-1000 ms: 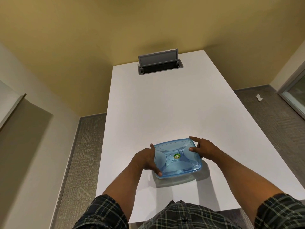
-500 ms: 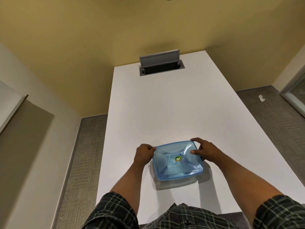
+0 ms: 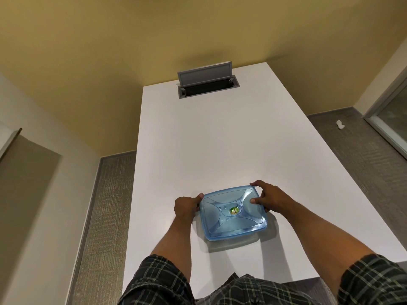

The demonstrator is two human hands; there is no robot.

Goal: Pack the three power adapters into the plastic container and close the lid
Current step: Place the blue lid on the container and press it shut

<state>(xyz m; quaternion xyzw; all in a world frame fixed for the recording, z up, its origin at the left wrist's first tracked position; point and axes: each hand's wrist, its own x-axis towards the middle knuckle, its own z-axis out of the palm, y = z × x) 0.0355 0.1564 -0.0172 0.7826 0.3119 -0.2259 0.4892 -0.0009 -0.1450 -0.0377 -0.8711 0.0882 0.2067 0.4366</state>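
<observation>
A blue translucent plastic container (image 3: 233, 225) rests on the white table (image 3: 220, 139) near its front edge, with its lid on top and a green sticker at the lid's middle. My left hand (image 3: 186, 208) grips the container's far left corner. My right hand (image 3: 267, 198) holds the far right corner, thumb pressed on the lid and fingers around the far edge. No power adapters are visible; the container's inside cannot be made out through the lid.
A grey cable box with its flap raised (image 3: 207, 82) is set into the table's far end. Carpeted floor runs along both sides of the table, with a scrap of white paper (image 3: 340, 124) on the right.
My left hand slid from the container's near left side up to its far left corner. The right hand stayed at the far right corner. The container shifted slightly.
</observation>
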